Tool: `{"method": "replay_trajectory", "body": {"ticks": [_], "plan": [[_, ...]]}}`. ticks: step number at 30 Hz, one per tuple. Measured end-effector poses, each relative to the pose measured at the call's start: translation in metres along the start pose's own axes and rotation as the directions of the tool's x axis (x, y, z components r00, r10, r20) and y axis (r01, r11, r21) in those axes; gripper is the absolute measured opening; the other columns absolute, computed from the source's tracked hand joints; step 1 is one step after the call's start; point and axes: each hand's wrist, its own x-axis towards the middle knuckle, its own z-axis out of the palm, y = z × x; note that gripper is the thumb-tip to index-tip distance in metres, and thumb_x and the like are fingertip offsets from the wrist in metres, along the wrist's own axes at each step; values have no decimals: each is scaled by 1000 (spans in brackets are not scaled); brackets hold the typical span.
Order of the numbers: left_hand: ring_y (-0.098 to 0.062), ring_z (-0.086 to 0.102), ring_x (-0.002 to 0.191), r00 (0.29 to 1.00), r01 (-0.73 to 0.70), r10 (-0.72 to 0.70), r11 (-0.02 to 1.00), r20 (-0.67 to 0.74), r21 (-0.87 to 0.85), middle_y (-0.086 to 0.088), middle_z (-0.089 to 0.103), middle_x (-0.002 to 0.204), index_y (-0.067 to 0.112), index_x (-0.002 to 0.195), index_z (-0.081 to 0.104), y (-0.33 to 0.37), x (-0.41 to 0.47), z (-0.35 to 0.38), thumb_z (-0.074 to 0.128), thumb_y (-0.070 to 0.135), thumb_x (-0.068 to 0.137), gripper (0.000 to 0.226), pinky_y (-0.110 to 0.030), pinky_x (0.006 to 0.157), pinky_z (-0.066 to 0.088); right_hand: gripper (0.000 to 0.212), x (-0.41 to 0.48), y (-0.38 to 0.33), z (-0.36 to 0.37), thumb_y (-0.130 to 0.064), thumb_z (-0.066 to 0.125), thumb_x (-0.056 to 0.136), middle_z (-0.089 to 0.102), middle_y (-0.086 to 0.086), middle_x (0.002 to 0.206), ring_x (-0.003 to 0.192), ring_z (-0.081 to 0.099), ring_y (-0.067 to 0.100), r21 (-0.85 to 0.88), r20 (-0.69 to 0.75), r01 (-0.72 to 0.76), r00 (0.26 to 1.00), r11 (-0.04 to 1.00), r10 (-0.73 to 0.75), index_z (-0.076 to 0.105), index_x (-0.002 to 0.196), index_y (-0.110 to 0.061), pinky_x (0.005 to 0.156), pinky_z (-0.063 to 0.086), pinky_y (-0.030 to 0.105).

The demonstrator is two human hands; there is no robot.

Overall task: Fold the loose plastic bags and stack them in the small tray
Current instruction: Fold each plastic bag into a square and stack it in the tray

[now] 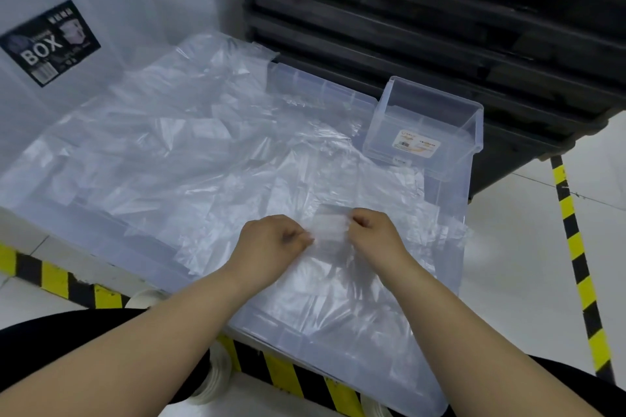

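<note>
The clear box lid [111,230] serves as the work surface, and nearly all of it is buried under loose plastic bags [203,145], thin, crumpled and overlapping from the far left corner to the near right edge. At the far right corner stands the small tray [474,132], a clear open container with a label showing through its floor; no folded bags are visible inside.

Near the middle of the near edge, a folded bag [330,228] is stretched into a short flat strip just above the heap. The left hand [271,240] pinches its left end with curled fingers, and the right hand [376,234] pinches its right end the same way.

The film looks almost weightless, limp and slick, so a fold will likely spring open or slide apart once released. It probably handles best when held at the creased ends, kept taut and pressed flat before being carried. Because the sheets are transparent and cling together, a neighbouring bag could lift along with it.
</note>
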Motion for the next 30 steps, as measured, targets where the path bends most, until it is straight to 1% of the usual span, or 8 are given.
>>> {"method": "replay_trajectory", "body": {"ticks": [4, 8, 11, 14, 19, 24, 28, 30], "plan": [[-13, 49, 80, 999, 27, -19, 985, -49, 173, 14, 46, 73, 23, 57, 49, 5, 3, 3, 53, 36, 91, 36, -22, 79, 28, 34, 8, -2, -5, -3, 40, 90, 40, 5, 54, 57, 40, 21, -52, -58, -95, 994, 994, 92, 41, 56, -9, 60, 32, 28], [-17, 49, 96, 977, 10, 90, 884, -191, 468, 4, 56, 93, 17, 84, 63, 4, 2, 5, 50, 43, 90, 30, -22, 75, 17, 34, 8, -5, -8, -9, 39, 89, 53, 1, 50, 54, 48, 17, -201, -55, -146, 989, 969, 137, 45, 56, -14, 58, 38, 25], [-21, 49, 86, 879, -212, 395, 825, -267, 524, -5, 62, 83, 10, 84, 58, -1, -3, 12, 50, 34, 79, 25, -28, 80, 27, 33, 9, -8, -8, -9, 39, 88, 52, -1, 46, 51, 46, 15, -216, -62, -182, 983, 959, 173, 44, 55, -14, 59, 40, 27], [-22, 45, 108, 803, -405, 583, 687, -125, 603, -12, 67, 104, 9, 108, 50, -7, -14, 24, 37, 31, 91, 31, -37, 104, 23, 35, 11, -11, -8, -10, 39, 88, 53, 2, 50, 58, 52, 22, -209, -69, -217, 976, 954, 207, 42, 53, -14, 63, 44, 31], [-20, 37, 123, 863, -466, 466, 584, 195, 665, -11, 59, 126, 7, 125, 40, -18, -26, 30, 16, 46, 97, 54, -34, 109, 12, 38, 12, -16, -13, -9, 36, 92, 54, 7, 53, 61, 59, 30, -165, -48, -270, 963, 949, 265, 43, 55, -11, 55, 45, 30], [-19, 59, 113, 903, -429, 288, 611, 317, 665, -5, 63, 121, 16, 116, 64, -11, -23, 22, 0, 49, 97, 75, -29, 105, 18, 35, 17, -29, -20, -19, 46, 95, 56, 8, 53, 36, 53, 16, -155, 42, -371, 924, 916, 381, 50, 63, -5, 41, 42, 21], [-16, 63, 107, 892, -451, 293, 605, 344, 656, -2, 65, 117, 26, 110, 68, -6, -22, 19, 12, 53, 94, 64, -32, 95, 31, 36, 28, -37, -26, -20, 46, 93, 58, 9, 56, 44, 56, 18, -235, 6, -316, 945, 919, 326, 50, 59, -6, 45, 40, 21], [-15, 64, 105, 884, -467, 317, 585, 344, 663, 0, 66, 115, 29, 107, 69, -7, -21, 19, 27, 56, 81, 56, -34, 95, 36, 32, 32, -39, -30, -16, 46, 93, 57, 9, 55, 38, 55, 15, -142, -21, -290, 957, 947, 290, 48, 62, -7, 42, 40, 20]]}}
